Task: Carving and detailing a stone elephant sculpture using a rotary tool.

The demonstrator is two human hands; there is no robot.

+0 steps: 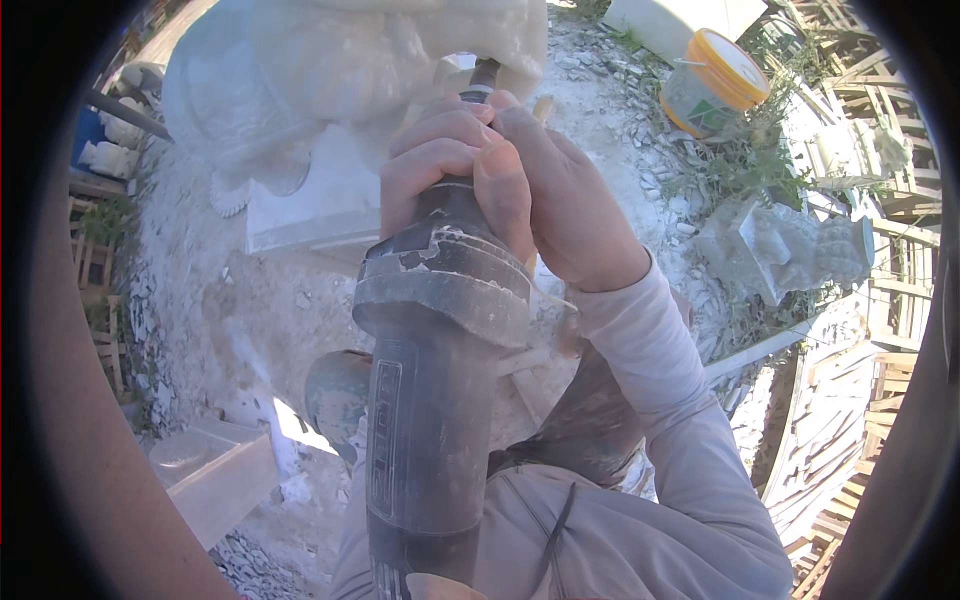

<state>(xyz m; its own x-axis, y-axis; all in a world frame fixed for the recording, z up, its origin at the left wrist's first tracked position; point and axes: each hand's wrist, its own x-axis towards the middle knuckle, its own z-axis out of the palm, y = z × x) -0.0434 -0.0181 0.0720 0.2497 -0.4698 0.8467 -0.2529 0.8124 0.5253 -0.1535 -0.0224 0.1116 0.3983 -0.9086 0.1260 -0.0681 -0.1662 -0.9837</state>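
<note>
A long dark straight grinder (425,430), worn and dusty at its collar, points away from me. My right hand (575,205) is closed round its narrow front neck, fingers curled over the top. Only a bit of skin from my left hand (445,589) shows at the lower edge, wrapped over the tool's rear end; the rest is out of view. Beyond the fingers, the slim front end (485,75) reaches a hollow at the lower edge of a large carved white stone (330,70). Whether the tip touches the stone cannot be made out.
A pale slab (310,215) lies beneath the carved stone. At far right stand a white bucket with an orange rim (715,85) and a smaller carved stone piece (780,245). Wooden pallets (900,300) line the right side. A stone block (215,465) sits at lower left; stone chips litter the ground.
</note>
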